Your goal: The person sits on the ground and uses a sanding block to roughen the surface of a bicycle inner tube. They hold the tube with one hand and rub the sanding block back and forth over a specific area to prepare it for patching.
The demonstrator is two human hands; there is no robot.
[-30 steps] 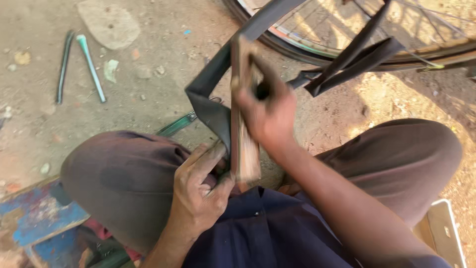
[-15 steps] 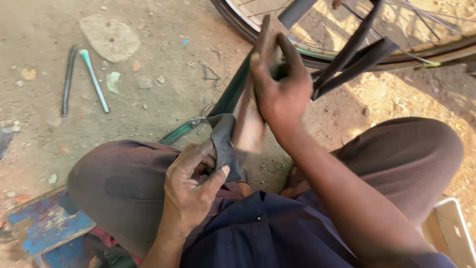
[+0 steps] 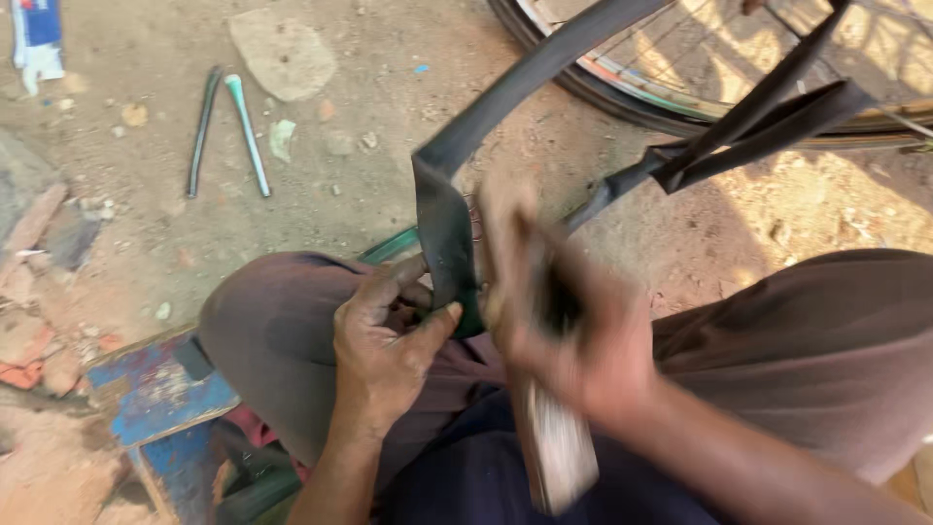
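A black rubber inner tube (image 3: 525, 92) loops down from the bicycle wheel (image 3: 680, 87) at the top right to my lap. My left hand (image 3: 384, 345) pinches the folded end of the tube against my left knee, thumb pressed on it. Just to the right of the fold, my right hand (image 3: 569, 316) is blurred with motion and grips a flat wooden-looking tool (image 3: 559, 447) whose pale end points down toward my body. Another part of the tube (image 3: 739, 146) runs off to the upper right.
Two slim metal tyre levers (image 3: 228, 126) lie on the dirt at upper left, near a flat stone (image 3: 282, 49). A blue painted wooden seat (image 3: 155, 399) shows under my left leg. Broken bricks (image 3: 29, 340) lie at the left edge.
My right hand has swept down from high on the tube to beside my left hand, carrying the flat tool. The left hand keeps its pinch on the tube fold.
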